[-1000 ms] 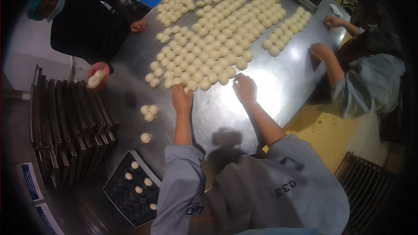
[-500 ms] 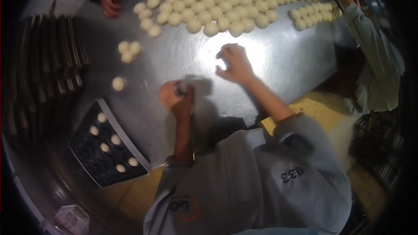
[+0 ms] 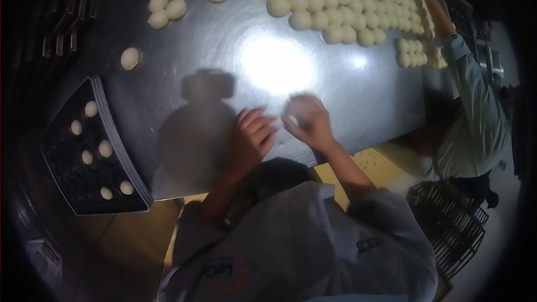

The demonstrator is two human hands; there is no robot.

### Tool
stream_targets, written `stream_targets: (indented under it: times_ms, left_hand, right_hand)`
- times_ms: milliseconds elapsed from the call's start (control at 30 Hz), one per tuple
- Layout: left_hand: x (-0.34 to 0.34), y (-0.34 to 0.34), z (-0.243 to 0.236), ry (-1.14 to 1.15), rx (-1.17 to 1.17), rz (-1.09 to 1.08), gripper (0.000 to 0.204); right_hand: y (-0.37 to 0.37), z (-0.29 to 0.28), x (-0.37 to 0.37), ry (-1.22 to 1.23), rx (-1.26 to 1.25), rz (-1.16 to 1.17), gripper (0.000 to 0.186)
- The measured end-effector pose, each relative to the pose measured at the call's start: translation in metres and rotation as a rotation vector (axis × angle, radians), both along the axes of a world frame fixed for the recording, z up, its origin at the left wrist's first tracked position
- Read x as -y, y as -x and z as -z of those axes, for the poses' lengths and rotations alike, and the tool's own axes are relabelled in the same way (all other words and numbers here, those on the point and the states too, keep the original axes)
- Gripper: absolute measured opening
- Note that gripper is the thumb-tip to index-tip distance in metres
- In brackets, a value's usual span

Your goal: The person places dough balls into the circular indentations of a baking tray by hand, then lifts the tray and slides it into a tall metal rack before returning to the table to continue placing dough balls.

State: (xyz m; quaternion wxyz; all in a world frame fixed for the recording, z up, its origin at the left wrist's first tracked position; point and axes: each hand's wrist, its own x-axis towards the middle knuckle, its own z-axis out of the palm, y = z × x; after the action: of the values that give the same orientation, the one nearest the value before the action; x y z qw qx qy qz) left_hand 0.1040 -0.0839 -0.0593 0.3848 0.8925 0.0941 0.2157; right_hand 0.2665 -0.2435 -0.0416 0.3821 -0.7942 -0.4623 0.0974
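Note:
My left hand [image 3: 254, 137] is just above the steel table near its front edge, fingers stretched out toward the right. Close beside it, my right hand [image 3: 309, 123] has its fingers curled, blurred by motion. A small pale patch shows between its thumb and fingers, too unclear to name. A broad field of pale dough balls [image 3: 319, 3] covers the far side of the table. To the left lie a small cluster of dough balls [image 3: 159, 3] and a single dough ball [image 3: 130, 59]. A dark moulded tray [image 3: 70, 165] with several dough balls in its hollows sits at the front left.
More trays appear stacked under the front-left one. Dark metal trays [image 3: 70, 19] stand at the far left. A co-worker's arm [image 3: 442, 17] reaches over the dough balls from the right. A dark slatted crate [image 3: 447, 223] is below the table at right.
The view has shifted, so the table's things sit elsewhere in it. My hands have come closer together; my left hand's fingers have straightened. The co-worker's hand at the far left is out of view.

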Motion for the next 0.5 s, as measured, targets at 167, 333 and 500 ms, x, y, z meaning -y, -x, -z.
stream_targets:
  times_ms: [167,333,500]
  left_hand:
    - [-0.055,-0.001,-0.021,0.039,-0.202,-0.176,0.008]
    - [0.002,-0.040,-0.002,-0.009,-0.016,-0.041,0.016]
    - [-0.051,0.001,-0.018,-0.086,-0.160,-0.147,0.021]
  right_hand:
    - [-0.082,-0.003,0.045,0.237,0.290,0.303,0.024]
    - [-0.016,-0.007,-0.015,0.001,0.030,0.000,0.021]
    - [-0.066,0.006,0.080,0.241,0.324,0.104,0.016]
